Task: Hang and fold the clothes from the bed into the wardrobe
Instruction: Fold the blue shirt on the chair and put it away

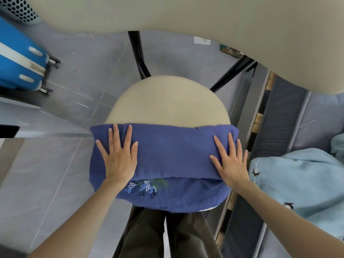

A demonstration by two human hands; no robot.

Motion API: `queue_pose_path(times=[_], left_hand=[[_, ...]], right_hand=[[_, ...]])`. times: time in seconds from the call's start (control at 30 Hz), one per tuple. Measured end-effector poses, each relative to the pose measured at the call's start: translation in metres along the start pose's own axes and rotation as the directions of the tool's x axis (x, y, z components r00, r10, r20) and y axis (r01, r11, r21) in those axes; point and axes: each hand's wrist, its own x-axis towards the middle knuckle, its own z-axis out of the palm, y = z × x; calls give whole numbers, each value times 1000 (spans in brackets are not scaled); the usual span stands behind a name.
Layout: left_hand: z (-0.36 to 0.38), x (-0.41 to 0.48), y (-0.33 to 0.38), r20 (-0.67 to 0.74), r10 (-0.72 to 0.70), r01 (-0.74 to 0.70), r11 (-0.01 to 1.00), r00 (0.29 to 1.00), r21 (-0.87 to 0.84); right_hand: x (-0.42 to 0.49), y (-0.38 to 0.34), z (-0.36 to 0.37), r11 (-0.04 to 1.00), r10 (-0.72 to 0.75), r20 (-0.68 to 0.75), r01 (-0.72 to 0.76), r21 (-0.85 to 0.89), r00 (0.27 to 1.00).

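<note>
Blue garment (173,151), kind unclear: folded, lying across the near half of round stool (167,101), which serves as folding surface. Grip: left hand (119,159) and right hand (230,162) spread flat on its ends, pressing the crease. Light-blue clothes (297,183) wait right of stool.

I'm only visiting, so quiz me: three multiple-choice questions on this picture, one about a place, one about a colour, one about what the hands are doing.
1. Where does the dark blue garment lie? A floor; B round stool; C wardrobe shelf.
2. What colour is the suitcase? A red; B bright blue; C black.
3. How do the left hand and right hand rest? A flat on the garment; B in fists; C gripping hangers.
Answers: B, it drapes over that stool; B, its shell is blue; A, straight fingers press the cloth.
</note>
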Motion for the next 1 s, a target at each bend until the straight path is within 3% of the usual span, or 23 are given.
queue_pose_path(times=[0.13,0.2,0.33,0.43,0.53,0.67,0.73,0.87,1.0], left_hand=[[-27,14,15,-80,148,-152,987,986,-54],[-36,28,21,-52,239,-242,969,969,-53],[-41,48,17,38,295,-296,954,955,41],[-40,47,6,83,270,-276,957,959,88],[-46,47,-2,152,269,-299,923,951,243],[-70,55,5,288,292,-385,853,912,354],[-85,59,9,276,269,-355,873,923,334],[-120,75,18,88,249,-264,909,964,322],[-139,91,22,-63,300,-258,896,952,363]], right_hand=[[5,-27,-23,995,-84,-287,98,35,954],[17,-42,-33,982,-175,-317,188,8,932],[45,-57,-48,944,-327,-103,319,-84,939],[64,-53,-61,928,-269,83,281,-244,960],[75,-47,-75,871,-225,236,303,-387,946],[74,-46,-87,827,-251,337,383,-413,907],[72,-48,-100,861,-240,303,347,-371,922],[78,-55,-134,901,-262,91,277,-333,961],[80,-60,-162,934,-227,-86,192,-300,970]])
